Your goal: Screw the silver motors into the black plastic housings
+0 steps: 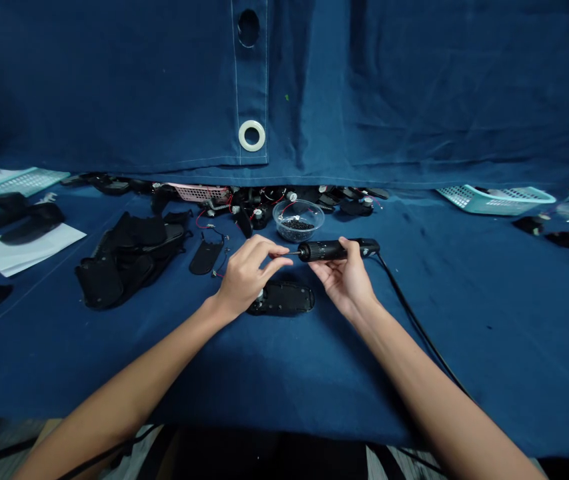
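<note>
My right hand is closed around a black corded electric screwdriver, held level with its bit pointing left. At the tip of the bit, the thumb and fingers of my left hand are pinched; whether a small screw sits between them is too small to make out. Below the hands a black oval plastic housing lies on the blue cloth, its left end partly covered by my left hand. Just behind the screwdriver stands a clear round bowl with small dark screws in it.
Black shell parts are piled at the left, near a white paper sheet. Wired parts and a pink basket line the back under a hanging blue curtain. A teal basket stands at right. The screwdriver's cord trails rightward.
</note>
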Action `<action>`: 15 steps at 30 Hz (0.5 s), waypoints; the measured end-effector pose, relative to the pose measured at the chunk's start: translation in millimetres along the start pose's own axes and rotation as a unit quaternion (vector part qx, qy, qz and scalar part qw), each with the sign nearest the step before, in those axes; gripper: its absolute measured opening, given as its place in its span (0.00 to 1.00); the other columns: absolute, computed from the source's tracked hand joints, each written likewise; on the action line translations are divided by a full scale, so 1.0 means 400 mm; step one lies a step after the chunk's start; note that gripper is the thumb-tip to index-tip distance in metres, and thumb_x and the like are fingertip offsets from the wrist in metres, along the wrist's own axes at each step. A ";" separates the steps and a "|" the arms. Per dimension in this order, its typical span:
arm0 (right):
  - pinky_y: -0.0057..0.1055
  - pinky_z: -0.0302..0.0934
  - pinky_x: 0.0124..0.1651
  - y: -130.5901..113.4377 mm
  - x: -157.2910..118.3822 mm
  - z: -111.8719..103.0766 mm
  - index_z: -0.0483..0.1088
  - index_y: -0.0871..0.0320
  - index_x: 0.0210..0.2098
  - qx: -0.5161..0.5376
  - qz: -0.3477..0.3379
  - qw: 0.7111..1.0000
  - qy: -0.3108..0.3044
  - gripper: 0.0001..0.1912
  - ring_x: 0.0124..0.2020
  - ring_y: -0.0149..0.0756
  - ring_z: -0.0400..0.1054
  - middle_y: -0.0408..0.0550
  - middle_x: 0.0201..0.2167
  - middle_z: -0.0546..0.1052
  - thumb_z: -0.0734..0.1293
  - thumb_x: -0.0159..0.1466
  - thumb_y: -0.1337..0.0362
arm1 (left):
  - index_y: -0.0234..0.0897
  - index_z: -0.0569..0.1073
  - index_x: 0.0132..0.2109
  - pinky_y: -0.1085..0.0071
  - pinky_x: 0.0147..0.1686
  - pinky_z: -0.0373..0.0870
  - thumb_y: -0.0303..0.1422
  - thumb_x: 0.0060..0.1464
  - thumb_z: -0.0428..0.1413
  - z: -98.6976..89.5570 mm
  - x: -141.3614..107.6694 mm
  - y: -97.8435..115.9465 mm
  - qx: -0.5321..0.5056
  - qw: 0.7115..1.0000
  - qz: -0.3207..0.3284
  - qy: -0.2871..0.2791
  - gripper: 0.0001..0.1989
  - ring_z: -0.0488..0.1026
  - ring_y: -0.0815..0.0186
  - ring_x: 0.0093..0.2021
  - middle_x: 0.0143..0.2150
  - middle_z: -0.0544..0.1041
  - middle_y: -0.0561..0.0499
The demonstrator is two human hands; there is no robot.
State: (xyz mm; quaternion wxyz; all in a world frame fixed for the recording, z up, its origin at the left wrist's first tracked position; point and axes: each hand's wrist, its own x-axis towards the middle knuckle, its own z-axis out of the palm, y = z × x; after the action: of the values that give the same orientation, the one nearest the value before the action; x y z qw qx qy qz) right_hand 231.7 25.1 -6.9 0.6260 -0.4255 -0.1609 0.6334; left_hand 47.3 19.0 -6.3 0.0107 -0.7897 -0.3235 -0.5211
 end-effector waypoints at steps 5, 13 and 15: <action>0.25 0.73 0.35 -0.001 0.000 0.000 0.68 0.64 0.31 0.000 0.004 1.000 0.001 0.15 0.27 0.31 0.72 0.49 0.23 0.73 0.64 0.61 0.55 | 0.37 0.70 0.52 0.63 0.48 0.70 0.38 0.55 0.60 0.002 -0.003 -0.006 0.022 0.999 0.001 -0.044 0.19 0.72 0.64 0.46 0.44 0.74 0.47; 0.26 0.73 0.36 -0.006 -0.002 0.001 0.67 0.66 0.30 0.015 0.000 1.000 0.007 0.16 0.26 0.30 0.72 0.50 0.23 0.72 0.64 0.60 0.56 | 0.35 0.69 0.44 0.62 0.45 0.69 0.29 0.55 0.58 -0.008 -0.005 -0.011 0.043 0.999 0.009 0.022 0.10 0.71 0.62 0.44 0.41 0.73 0.47; 0.26 0.73 0.36 -0.005 -0.001 0.000 0.67 0.65 0.31 0.011 0.004 1.000 0.006 0.16 0.26 0.31 0.72 0.50 0.23 0.72 0.64 0.60 0.55 | 0.36 0.69 0.42 0.63 0.43 0.69 0.27 0.55 0.57 -0.011 -0.002 -0.014 0.047 0.998 0.022 0.021 0.07 0.71 0.63 0.42 0.39 0.73 0.48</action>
State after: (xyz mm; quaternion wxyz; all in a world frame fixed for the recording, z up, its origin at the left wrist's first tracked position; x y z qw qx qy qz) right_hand 233.1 25.0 -5.2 0.6289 -0.4230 -0.1488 0.6351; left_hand 40.4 21.5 -6.8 0.0659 -0.7840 -0.3302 -0.5214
